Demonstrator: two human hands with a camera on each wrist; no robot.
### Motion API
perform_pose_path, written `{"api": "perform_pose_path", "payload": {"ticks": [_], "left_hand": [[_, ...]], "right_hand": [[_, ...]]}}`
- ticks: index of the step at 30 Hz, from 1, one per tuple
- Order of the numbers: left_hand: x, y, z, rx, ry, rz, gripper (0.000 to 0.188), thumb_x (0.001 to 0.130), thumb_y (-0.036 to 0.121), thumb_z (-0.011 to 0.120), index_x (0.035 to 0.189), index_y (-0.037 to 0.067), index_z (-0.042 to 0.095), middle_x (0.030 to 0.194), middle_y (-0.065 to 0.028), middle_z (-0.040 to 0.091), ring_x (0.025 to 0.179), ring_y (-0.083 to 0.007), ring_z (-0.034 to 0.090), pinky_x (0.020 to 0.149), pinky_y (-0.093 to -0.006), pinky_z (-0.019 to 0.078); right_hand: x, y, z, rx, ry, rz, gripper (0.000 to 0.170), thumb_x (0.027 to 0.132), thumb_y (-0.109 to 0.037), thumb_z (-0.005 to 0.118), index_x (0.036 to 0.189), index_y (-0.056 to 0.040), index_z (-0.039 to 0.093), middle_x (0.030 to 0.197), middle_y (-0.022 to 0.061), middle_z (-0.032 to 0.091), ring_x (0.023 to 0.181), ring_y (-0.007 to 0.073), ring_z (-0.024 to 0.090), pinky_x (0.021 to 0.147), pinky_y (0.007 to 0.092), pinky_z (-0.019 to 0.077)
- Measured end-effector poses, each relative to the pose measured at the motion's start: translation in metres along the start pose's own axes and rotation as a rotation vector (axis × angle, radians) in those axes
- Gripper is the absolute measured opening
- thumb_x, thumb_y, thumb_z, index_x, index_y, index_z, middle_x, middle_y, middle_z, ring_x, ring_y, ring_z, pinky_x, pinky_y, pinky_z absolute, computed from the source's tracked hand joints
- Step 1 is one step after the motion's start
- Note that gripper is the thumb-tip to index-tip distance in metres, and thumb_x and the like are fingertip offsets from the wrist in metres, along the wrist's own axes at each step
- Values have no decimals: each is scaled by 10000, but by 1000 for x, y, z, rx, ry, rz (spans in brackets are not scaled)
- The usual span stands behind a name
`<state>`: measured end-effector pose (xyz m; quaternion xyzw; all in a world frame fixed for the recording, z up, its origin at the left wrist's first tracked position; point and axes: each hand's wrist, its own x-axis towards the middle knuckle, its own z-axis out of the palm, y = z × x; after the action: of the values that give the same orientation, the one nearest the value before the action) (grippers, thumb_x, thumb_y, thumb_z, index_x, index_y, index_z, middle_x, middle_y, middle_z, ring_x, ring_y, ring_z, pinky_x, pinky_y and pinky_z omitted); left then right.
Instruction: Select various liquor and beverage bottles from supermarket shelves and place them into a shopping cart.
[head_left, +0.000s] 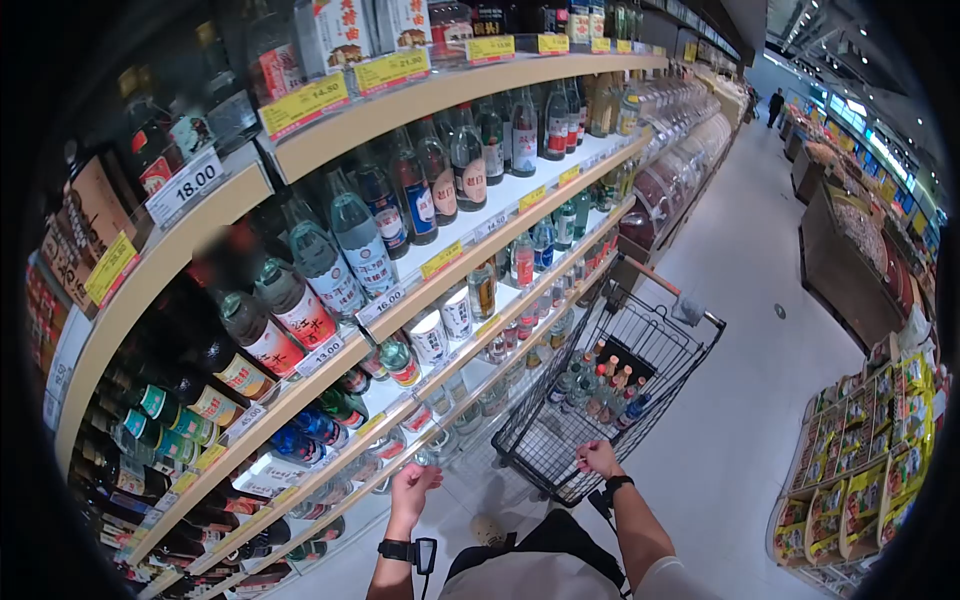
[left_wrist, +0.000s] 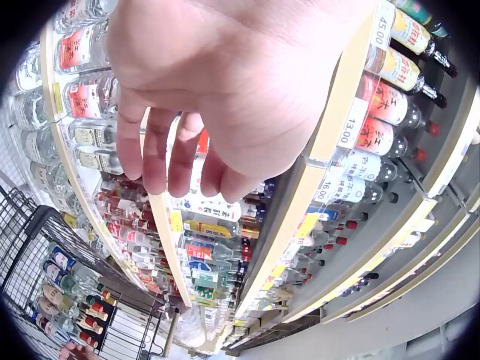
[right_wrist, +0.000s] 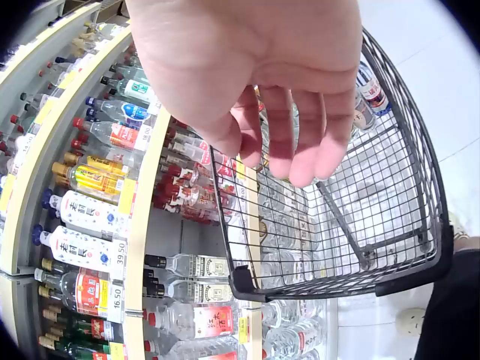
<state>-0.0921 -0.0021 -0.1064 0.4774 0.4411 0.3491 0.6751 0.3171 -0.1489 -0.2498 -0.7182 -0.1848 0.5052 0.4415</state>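
My left hand (head_left: 415,485) hangs in front of the lower shelves with nothing in it. In the left wrist view its fingers (left_wrist: 156,154) bend loosely downward, apart from the bottles behind them. My right hand (head_left: 598,458) hovers over the near end of a black wire shopping cart (right_wrist: 337,292), likewise holding nothing, its fingers (right_wrist: 281,142) relaxed. Several glass bottles (head_left: 608,392) stand together toward the far end of the cart; some have red caps, others tan tops. To the left rise shelves (head_left: 400,112) packed with liquor bottles, among them clear ones with white labels (head_left: 357,232).
Yellow and white price tags (head_left: 440,258) line the shelf edges. A pale floor aisle (head_left: 740,260) runs ahead, right of the cart. Display bins (head_left: 845,265) and a rack of yellow packets (head_left: 860,500) border its right side. Far off, a person (head_left: 776,107) stands in the aisle.
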Motion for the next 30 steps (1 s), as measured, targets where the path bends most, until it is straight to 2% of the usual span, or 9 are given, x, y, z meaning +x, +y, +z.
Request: {"api": "perform_pose_path", "payload": {"ticks": [5, 6, 9, 14, 16, 19, 20, 27, 30], "left_hand": [[-8, 10, 3, 11, 128, 28, 264, 1008, 223, 561, 879, 7, 644, 904, -105, 705, 773, -161, 666, 742, -309, 548], [-11, 15, 7, 14, 160, 30, 296, 1022, 239, 530, 884, 9, 654, 894, -97, 696, 754, -148, 653, 733, -297, 539], [-10, 13, 13, -92, 185, 84, 266, 1026, 211, 504, 919, 8, 639, 901, -94, 691, 765, -149, 656, 739, -298, 541], [-18, 26, 48, -124, 279, 174, 79, 972, 46, 534, 993, 17, 604, 887, -89, 680, 778, -155, 657, 737, -292, 545], [-17, 31, 59, -120, 292, 185, 106, 920, -53, 567, 992, 17, 599, 875, -76, 669, 784, -151, 657, 730, -283, 548], [-22, 30, 69, -35, 286, 287, 106, 913, -55, 577, 988, 18, 597, 870, -64, 662, 787, -141, 653, 731, -282, 549], [-26, 32, 73, -50, 345, 230, 114, 902, -64, 588, 979, 20, 594, 862, -51, 655, 778, -126, 636, 733, -275, 542], [-36, 52, 73, -66, 365, 289, 93, 908, -55, 594, 966, 16, 583, 863, -44, 655, 775, -118, 630, 727, -269, 532], [-22, 58, 61, -50, 342, 332, 91, 911, -56, 594, 968, 13, 581, 866, -48, 658, 786, -118, 635, 726, -266, 530]], "right_hand": [[12, 7, -10, -17, -42, 30, 201, 846, 44, 471, 843, 35, 672, 781, 104, 685, 612, 186, 675, 511, 307, 567], [13, 6, -14, -10, -74, 9, 216, 809, 51, 454, 811, 24, 669, 710, 102, 666, 568, 184, 653, 522, 294, 555], [22, -5, -19, 31, -64, -9, 158, 809, 48, 503, 843, 29, 656, 723, 99, 663, 570, 190, 657, 498, 307, 542], [38, -39, -34, -197, -120, -109, 132, 849, -32, 592, 907, 37, 689, 716, 58, 636, 570, 142, 620, 532, 298, 539], [54, -37, -38, -285, -135, -172, 158, 874, -80, 603, 942, 24, 701, 740, 64, 648, 593, 139, 630, 539, 297, 544], [67, -42, -36, -349, -184, -220, 166, 881, -92, 606, 958, 20, 701, 752, 74, 661, 598, 140, 638, 535, 300, 544], [69, -42, -30, -315, -216, -187, 157, 882, -98, 610, 953, 13, 696, 752, 85, 672, 597, 145, 643, 540, 298, 542], [47, -68, 14, -275, -400, -221, 139, 881, -47, 618, 984, 25, 676, 760, 98, 682, 651, 161, 673, 600, 287, 553], [72, -21, 30, -396, -382, -214, 156, 873, -70, 642, 999, 15, 679, 828, 101, 702, 740, 171, 692, 666, 294, 557]]}}
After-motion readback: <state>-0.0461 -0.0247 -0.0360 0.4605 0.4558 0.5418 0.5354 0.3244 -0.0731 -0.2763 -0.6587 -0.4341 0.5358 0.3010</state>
